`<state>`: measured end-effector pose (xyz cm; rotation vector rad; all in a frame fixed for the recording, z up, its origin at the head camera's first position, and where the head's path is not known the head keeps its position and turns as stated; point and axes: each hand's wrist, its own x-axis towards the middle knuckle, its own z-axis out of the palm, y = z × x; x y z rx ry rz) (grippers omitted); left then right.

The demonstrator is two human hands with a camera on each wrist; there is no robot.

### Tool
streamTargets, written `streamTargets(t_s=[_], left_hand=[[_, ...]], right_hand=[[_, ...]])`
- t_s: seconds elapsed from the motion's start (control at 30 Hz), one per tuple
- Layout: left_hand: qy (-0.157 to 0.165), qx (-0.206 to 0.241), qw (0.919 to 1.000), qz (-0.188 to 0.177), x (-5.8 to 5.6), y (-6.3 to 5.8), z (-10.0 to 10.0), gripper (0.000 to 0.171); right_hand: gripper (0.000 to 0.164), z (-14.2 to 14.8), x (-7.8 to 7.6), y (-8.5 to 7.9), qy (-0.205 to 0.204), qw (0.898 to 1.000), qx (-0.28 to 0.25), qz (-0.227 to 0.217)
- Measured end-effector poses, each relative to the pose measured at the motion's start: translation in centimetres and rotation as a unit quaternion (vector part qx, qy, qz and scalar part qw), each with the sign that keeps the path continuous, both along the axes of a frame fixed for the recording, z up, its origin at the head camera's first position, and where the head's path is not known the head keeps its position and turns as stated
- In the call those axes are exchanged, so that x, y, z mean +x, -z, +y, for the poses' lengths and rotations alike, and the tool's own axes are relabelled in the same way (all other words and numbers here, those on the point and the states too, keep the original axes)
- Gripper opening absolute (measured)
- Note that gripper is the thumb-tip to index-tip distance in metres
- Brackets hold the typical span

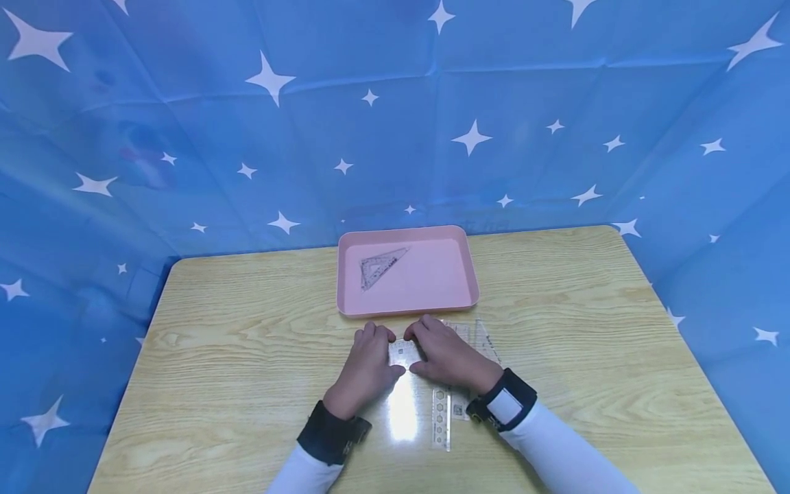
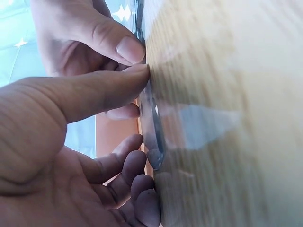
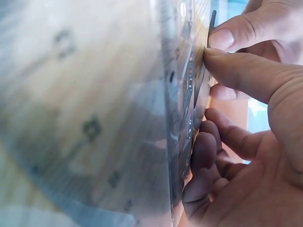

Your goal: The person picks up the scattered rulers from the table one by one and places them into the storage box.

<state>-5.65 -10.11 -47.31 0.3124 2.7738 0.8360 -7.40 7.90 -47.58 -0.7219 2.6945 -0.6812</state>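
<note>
In the head view a small clear plastic drafting piece (image 1: 402, 353) with fine printed marks lies low over the table between both hands. My left hand (image 1: 367, 370) grips its left side, thumb at the near edge and curled fingers at the far edge. The right hand (image 1: 446, 353) grips the right side the same way, the two thumbs close together. In the left wrist view the thin edge of the clear piece (image 2: 156, 127) shows beside the fingertips. A clear ruler (image 1: 441, 422) with hexagonal cutouts lies below the right hand, partly hidden by it.
A pink tray (image 1: 432, 302) stands just beyond the hands, with a clear set square (image 1: 379, 267) inside. Another clear plastic piece (image 1: 459, 406) lies partly under the right wrist, and a clear triangle (image 1: 484, 339) lies right of that hand. A blue starred cloth (image 1: 395, 137) hangs behind the wooden table (image 1: 247, 329).
</note>
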Motion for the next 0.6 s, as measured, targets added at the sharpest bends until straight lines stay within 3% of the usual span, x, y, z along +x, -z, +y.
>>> streamTargets(t_s=[0.6], left_hand=[[0.007,0.011,0.9999,-0.001,0.0,-0.22,-0.04,0.049]], right_hand=[[0.05,-0.3,-0.06,-0.3,0.005,1.0,0.007,-0.006]])
